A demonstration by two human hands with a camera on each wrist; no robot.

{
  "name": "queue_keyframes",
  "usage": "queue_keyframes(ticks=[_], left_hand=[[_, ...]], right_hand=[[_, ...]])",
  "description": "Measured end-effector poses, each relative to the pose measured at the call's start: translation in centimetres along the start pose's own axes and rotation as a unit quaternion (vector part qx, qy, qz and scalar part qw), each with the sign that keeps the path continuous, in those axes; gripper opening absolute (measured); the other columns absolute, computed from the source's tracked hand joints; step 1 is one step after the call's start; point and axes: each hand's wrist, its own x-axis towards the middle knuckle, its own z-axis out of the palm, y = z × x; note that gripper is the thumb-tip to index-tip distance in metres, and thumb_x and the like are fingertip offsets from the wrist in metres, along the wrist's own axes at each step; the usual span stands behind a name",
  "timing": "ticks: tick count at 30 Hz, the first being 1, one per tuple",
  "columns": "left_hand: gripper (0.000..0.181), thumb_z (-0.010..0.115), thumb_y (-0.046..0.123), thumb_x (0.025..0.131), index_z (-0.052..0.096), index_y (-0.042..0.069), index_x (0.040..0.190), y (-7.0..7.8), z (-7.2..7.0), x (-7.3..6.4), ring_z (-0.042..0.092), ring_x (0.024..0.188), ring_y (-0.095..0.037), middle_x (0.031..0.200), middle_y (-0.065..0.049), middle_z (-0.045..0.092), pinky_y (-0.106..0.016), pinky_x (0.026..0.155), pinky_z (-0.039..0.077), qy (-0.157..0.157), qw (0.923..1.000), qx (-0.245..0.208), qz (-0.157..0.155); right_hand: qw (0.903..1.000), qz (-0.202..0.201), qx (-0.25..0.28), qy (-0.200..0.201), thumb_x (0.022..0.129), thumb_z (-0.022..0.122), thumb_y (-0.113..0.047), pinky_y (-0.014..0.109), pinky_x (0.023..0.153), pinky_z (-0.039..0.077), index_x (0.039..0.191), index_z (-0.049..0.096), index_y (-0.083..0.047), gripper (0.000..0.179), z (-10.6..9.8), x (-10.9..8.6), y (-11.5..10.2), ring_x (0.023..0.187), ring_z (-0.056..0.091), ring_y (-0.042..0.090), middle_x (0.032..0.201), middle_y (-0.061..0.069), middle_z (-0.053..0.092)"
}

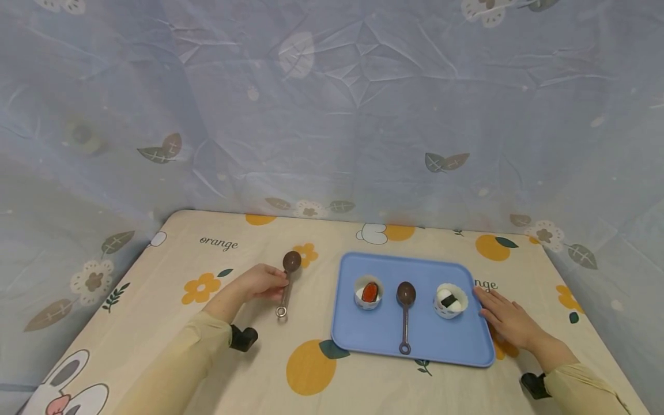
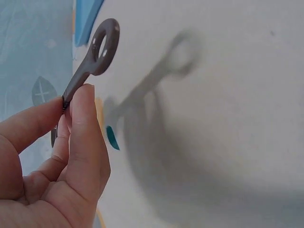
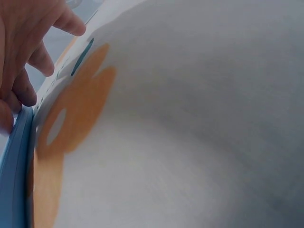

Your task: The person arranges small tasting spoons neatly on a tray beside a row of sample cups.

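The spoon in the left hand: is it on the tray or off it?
Off. The left hand pinches the spoon above the tablecloth, to the left of the blue tray.

Cloth-covered table (image 1: 249, 380), cream with printed motifs. Directly on it: light-blue rectangular tray (image 1: 363, 334). Relative to tray: large orange print (image 1: 311, 369) at near-left corner, "orange" lettering (image 1: 219, 242) well left, rabbit print (image 1: 66, 374) farther left.

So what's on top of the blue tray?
A brown spoon lies between the left cup, holding a red piece, and the right cup, holding a white piece. The tray surface beneath them is hidden.
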Motion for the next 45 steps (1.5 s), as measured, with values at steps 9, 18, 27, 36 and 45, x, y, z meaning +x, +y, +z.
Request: queue_keyframes(ticks=[9, 18, 27, 36, 45], left_hand=[[0.035, 0.053, 0.007, 0.092, 0.05, -0.01, 0.122, 1.6, 1.0, -0.4, 0.06, 0.069, -0.005, 0.088, -0.004, 0.06, -0.021, 0.07, 0.058, -0.024, 0.9993, -0.016, 0.025], [0.034, 0.051, 0.005, 0.093, 0.049, -0.011, 0.123, 2.1, 1.9, -0.7, 0.057, 0.076, -0.008, 0.099, -0.009, 0.059, -0.024, 0.076, 0.058, -0.036, 0.9977, -0.024, 0.052], [0.033, 0.05, 0.005, 0.093, 0.049, -0.011, 0.122, 1.9, 1.9, -0.8, 0.056, 0.076, -0.008, 0.097, -0.006, 0.057, -0.023, 0.075, 0.057, -0.036, 0.9977, -0.028, 0.05], [0.034, 0.051, 0.006, 0.093, 0.049, -0.011, 0.122, 2.4, 2.1, -1.0, 0.059, 0.074, -0.008, 0.092, -0.006, 0.059, -0.024, 0.074, 0.058, -0.043, 0.9974, -0.033, 0.047], [0.035, 0.052, 0.004, 0.092, 0.048, -0.012, 0.123, 3.5, 3.3, -0.8, 0.061, 0.071, -0.006, 0.088, -0.003, 0.058, -0.027, 0.078, 0.058, -0.059, 0.9942, -0.069, 0.058]], right_hand=[[0.9995, -0.017, -0.017, 0.022, 0.1, 0.038, -0.032, 0.075, 0.098, 0.022, 0.141, 0.033, -0.002, 0.052, 0.1, 0.0, 0.1, 0.131, 0.028, 0.05, 0.144, 0.024, 0.036], [0.9995, -0.019, -0.015, 0.02, 0.1, 0.038, -0.031, 0.075, 0.097, 0.023, 0.141, 0.033, -0.002, 0.051, 0.1, 0.0, 0.2, 0.13, 0.029, 0.051, 0.144, 0.025, 0.036], [0.9997, -0.016, -0.011, 0.017, 0.1, 0.037, -0.032, 0.074, 0.098, 0.023, 0.142, 0.032, -0.002, 0.052, 0.1, 0.0, 0.1, 0.131, 0.028, 0.051, 0.145, 0.025, 0.035], [0.9993, -0.022, -0.02, 0.023, 0.1, 0.038, -0.03, 0.074, 0.097, 0.025, 0.141, 0.034, -0.001, 0.05, 0.0, 0.0, -0.1, 0.13, 0.03, 0.051, 0.144, 0.025, 0.037], [0.9997, -0.01, -0.019, 0.013, 0.1, 0.037, -0.033, 0.075, 0.098, 0.023, 0.141, 0.032, -0.001, 0.052, 0.1, 0.1, 0.0, 0.13, 0.028, 0.051, 0.144, 0.025, 0.036]])
